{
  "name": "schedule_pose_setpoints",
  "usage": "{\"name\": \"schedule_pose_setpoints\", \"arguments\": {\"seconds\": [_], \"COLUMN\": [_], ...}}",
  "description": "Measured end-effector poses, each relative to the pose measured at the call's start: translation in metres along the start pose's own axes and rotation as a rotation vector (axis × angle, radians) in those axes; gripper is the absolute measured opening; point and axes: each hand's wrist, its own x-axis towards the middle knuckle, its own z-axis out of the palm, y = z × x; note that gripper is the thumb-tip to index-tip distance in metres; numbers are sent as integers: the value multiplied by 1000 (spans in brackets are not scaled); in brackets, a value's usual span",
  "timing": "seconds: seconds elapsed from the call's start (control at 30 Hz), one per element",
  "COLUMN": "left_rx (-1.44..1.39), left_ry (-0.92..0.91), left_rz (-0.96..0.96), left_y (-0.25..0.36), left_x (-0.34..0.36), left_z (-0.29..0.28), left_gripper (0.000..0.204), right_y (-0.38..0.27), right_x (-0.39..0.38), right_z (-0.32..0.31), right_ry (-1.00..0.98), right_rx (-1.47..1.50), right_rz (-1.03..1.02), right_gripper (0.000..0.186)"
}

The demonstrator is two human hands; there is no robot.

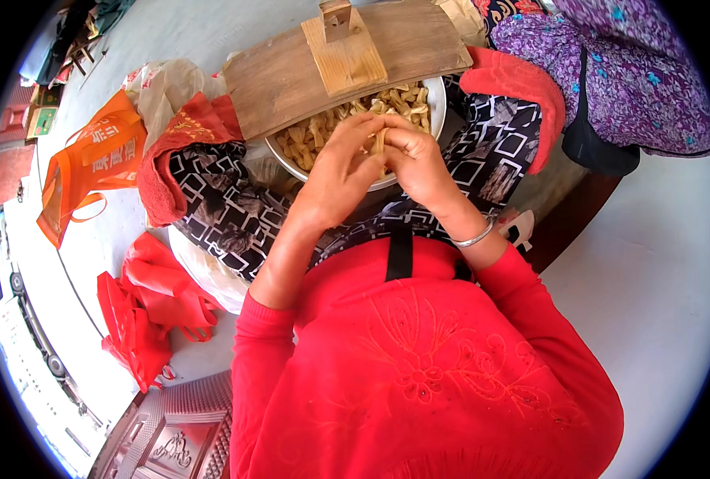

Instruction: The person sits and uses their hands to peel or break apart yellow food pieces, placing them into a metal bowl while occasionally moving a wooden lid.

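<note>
Both hands meet over a white round basin (439,102) at my lap, heaped with small tan, knotted-looking pieces (409,100). A narrow yellowish-tan strip (379,145) shows between my fingers. My left hand (339,169) is closed, its thumb and fingertips against one side of the strip. From the other side my right hand (420,166), with a silver bangle at its wrist, pinches the same strip with bent fingers. The fingertips partly cover the strip, and the hands hide part of the basin. Just beyond them, a curved wooden board (419,41) spans my knees.
A wooden block piece (343,57) stands on the board. Red towels (522,76) drape over my knees. On the left are an orange bag (91,164), a clear plastic bag (167,88) and red bags (151,299). Another person's purple floral clothing (610,88) is close at right.
</note>
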Motion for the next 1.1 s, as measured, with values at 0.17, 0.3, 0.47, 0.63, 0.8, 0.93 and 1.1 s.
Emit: {"name": "schedule_pose_setpoints", "arguments": {"seconds": [0.17, 0.3, 0.47, 0.63, 0.8, 0.93, 1.1], "left_rx": [111, -407, -141, 488, 218, -168, -233], "left_ry": [135, 71, 176, 205, 119, 3, -26], "left_rz": [-187, -517, -158, 160, 35, -212, -321], "left_y": [-9, -35, -31, -2, -8, -9, 2], "left_x": [13, 3, -26, -11, 9, 23, 47], "left_z": [14, -1, -10, -21, -17, -33, -58], "left_gripper": [23, 24, 14, 11, 8, 7, 12], "right_y": [-1, -5, -1, -25, -33, -35, -31], "right_x": [5, 7, 5, 23, 45, 55, 70], "right_z": [2, -3, -15, -39, -39, -59, -56], "right_ry": [230, 302, 151, 23, -368, -329, -194], "right_rx": [-227, -39, 246, 8, 178, 178, 246], "right_rz": [-298, -318, -91, -22, 249, 253, 95], "right_gripper": [3, 7, 30, 64, 27, 12, 15]}}
